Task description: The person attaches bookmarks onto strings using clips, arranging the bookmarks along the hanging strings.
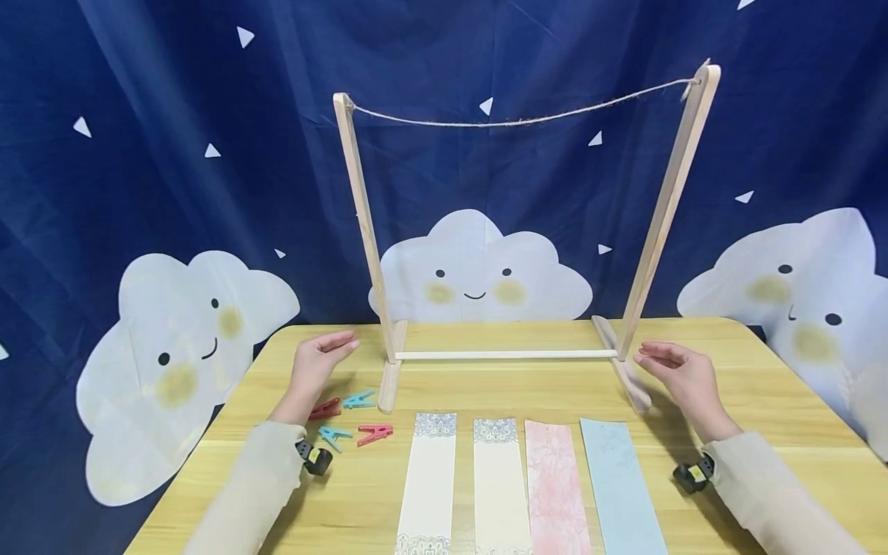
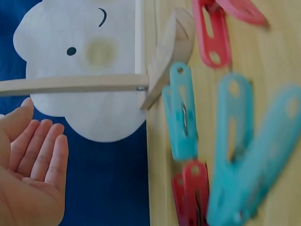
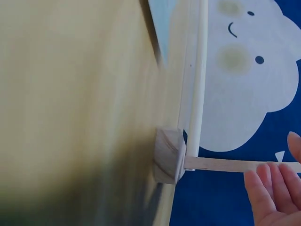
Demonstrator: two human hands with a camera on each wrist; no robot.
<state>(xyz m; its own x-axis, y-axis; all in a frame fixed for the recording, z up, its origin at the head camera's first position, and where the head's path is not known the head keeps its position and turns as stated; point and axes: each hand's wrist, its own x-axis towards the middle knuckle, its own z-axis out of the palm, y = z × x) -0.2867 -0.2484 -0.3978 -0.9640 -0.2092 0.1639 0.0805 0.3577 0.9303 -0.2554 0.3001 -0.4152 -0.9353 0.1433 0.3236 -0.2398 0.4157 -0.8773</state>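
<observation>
A wooden stand stands on the table with two tall posts, a white crossbar point(image 1: 506, 355) low down and a sagging twine point(image 1: 513, 123) between the tops. My left hand point(image 1: 321, 362) hovers just left of the left post point(image 1: 366, 231), holding nothing, its fingers loosely extended. On the other side, my right hand point(image 1: 683, 378) is beside the base of the right post point(image 1: 669, 200), also holding nothing. Below my left hand lie several clothespins: a dark red one point(image 1: 324, 409), a pinkish-red one point(image 1: 375, 435), a blue one point(image 1: 359, 399) and another blue one point(image 1: 335, 437).
Paper strips lie side by side in front of the stand: white patterned point(image 1: 426, 486), cream patterned point(image 1: 498, 486), pink point(image 1: 557, 486) and light blue point(image 1: 622, 486). The wooden table point(image 1: 236, 470) ends at a dark blue curtain point(image 1: 520, 177) with smiling clouds.
</observation>
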